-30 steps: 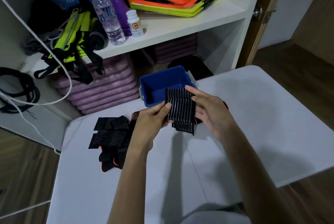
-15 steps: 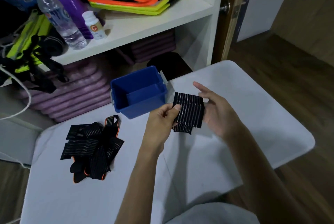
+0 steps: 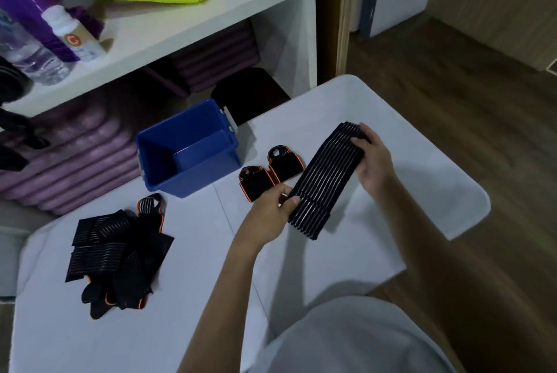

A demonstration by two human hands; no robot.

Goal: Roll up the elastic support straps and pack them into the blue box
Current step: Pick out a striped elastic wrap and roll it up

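Beside the blue box (image 3: 193, 149), both hands (image 3: 373, 158) grip a strap (image 3: 327, 179); loose straps (image 3: 117, 255) lie left.

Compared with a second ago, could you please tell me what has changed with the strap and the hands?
The strap was bunched short between both hands; now it is drawn out longer, the right hand holding its far end, the left hand its near end. The blue box and strap pile are unchanged.

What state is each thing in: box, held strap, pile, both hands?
Box: open, nothing visible inside.
Strap: unrolled, stretched between both hands.
Pile: loose, unrolled, on the table.
Left hand: grips strap's near end.
Right hand: grips strap's far end.
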